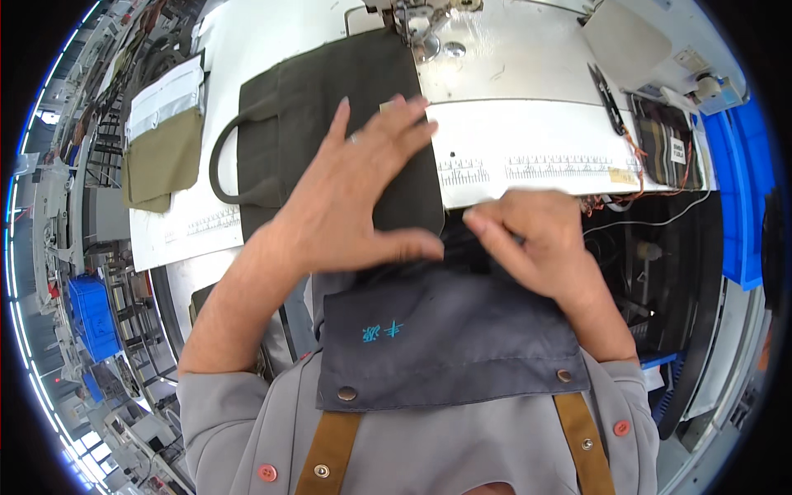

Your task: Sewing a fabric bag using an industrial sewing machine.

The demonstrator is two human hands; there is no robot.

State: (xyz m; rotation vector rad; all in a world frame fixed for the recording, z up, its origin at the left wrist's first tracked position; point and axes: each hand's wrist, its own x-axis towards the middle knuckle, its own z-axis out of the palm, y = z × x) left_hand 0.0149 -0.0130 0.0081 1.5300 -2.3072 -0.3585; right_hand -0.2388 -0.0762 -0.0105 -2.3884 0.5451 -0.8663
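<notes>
A dark olive fabric bag piece [322, 74] lies on the white sewing table, its far right corner beneath the sewing machine head [422, 33]. A looped handle [221, 165] of the same dark colour sticks out at its left side. My left hand [346, 181] is spread over the cloth, fingers apart and thumb stretched toward the right edge. Right of the cloth, over the table's near edge, my right hand [532, 235] is curled closed and slightly blurred. Whatever its fingers may hold is hidden.
Printed ruler strips [561, 167] run along the table. Black thread snips [608, 99] and a striped pouch [664, 144] lie at the right, near orange threads. Stacked olive cloth pieces [165, 157] are at the left. A blue bin [734, 190] stands far right.
</notes>
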